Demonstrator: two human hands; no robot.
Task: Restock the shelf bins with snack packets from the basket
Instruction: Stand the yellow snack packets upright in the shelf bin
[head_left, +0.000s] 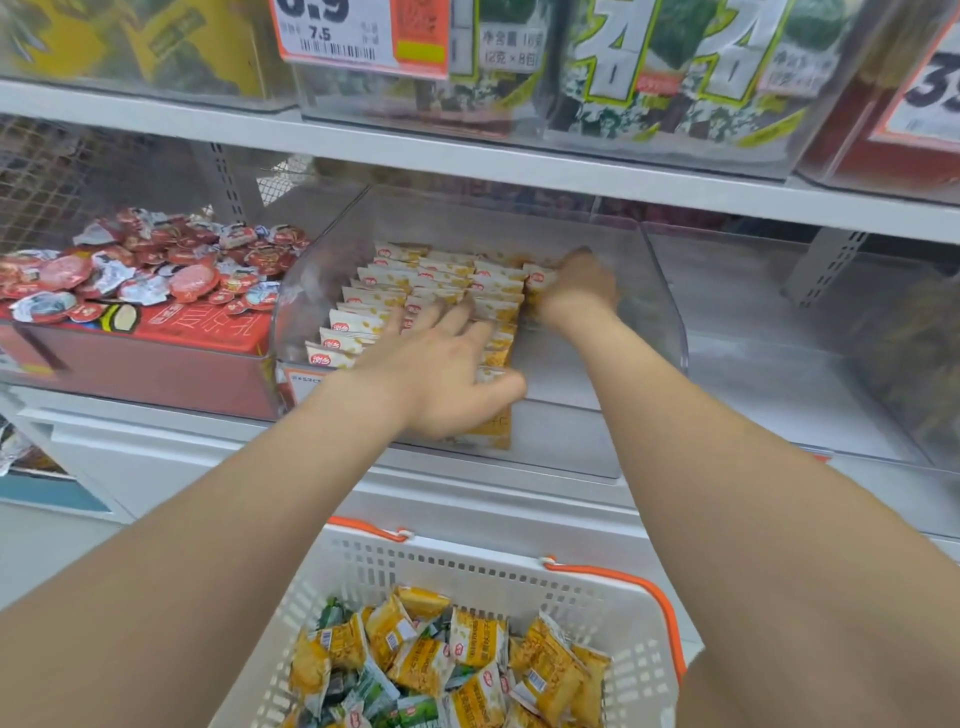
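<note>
Touching three packet rows, left hand, right hand curled, one bin

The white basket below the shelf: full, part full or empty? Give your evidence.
Part full. Loose yellow and green snack packets lie heaped in the white basket, but its perforated far wall shows bare above them.

Basket before bin; packets in bin.

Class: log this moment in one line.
bin: part filled | left hand: presses packets | right hand: grips back packets | basket: stocked
</note>
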